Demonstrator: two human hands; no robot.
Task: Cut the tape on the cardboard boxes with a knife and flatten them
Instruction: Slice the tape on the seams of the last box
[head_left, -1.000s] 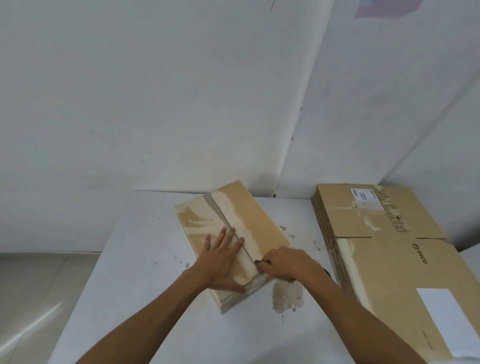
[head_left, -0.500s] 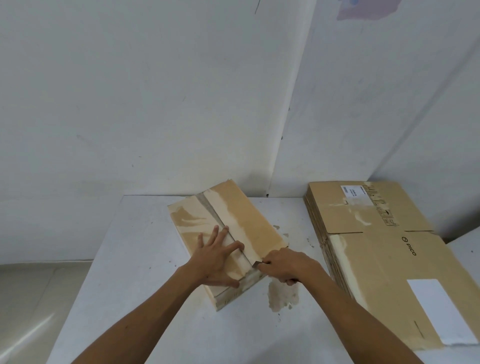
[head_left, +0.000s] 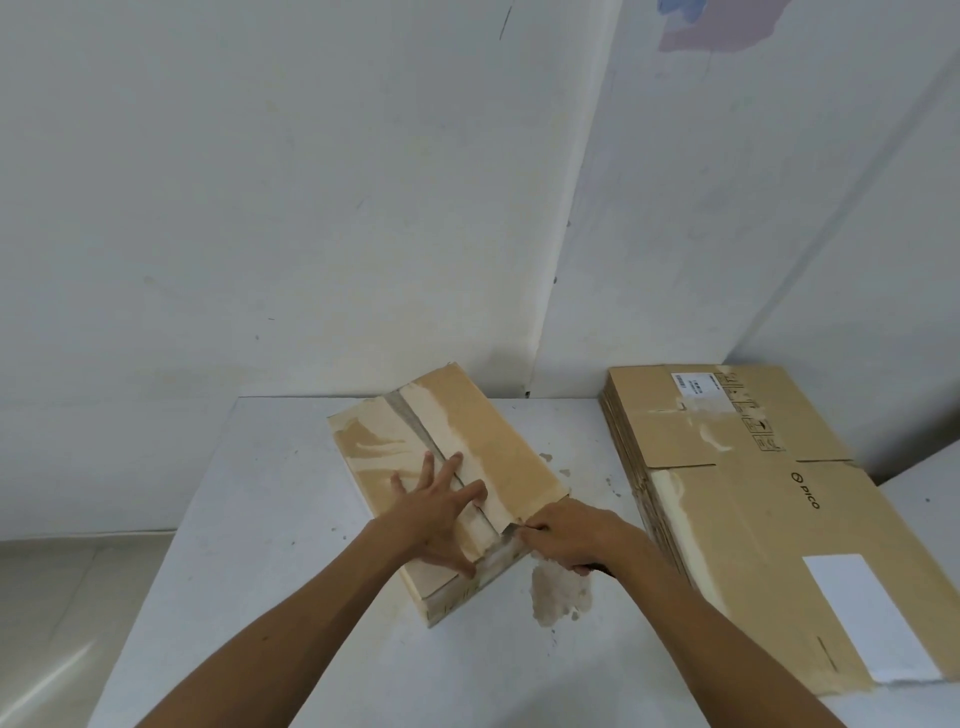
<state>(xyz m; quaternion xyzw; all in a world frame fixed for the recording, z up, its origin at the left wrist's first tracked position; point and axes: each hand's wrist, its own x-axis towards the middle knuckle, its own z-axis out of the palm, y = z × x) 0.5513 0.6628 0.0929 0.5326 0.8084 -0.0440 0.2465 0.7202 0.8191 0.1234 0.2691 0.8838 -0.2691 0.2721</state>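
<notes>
the head view looks down on a white table (head_left: 291, 545), its top scuffed and chipped, with a patch of worn paint (head_left: 558, 592) just beside the near right corner of the cardboard box (head_left: 498, 447). the box lies flat-topped and turned at an angle near the middle of the table, its lid marked with pale torn streaks and a strip of tape (head_left: 431, 441) running along the centre seam. the left hand (head_left: 436, 514) lies on the lid with fingers spread and straight, pressing down across the seam. the right hand (head_left: 576, 535) is curled tight around a knife (head_left: 511, 530) at the near end of the seam; only a short bit of the blade shows at the box edge, and a dark bit of handle peeks out below the fist. to the right of the box, apart from it, sits a stack of flattened cardboard boxes (head_left: 753, 509), the top one bearing a printed logo, a shipping label and a white blank sticker. behind the box, two white walls (head_left: 260, 182) meet in a corner, smudged and scratched, with a faded bluish mark high up. left of the table a pale floor (head_left: 67, 597) shows.
</notes>
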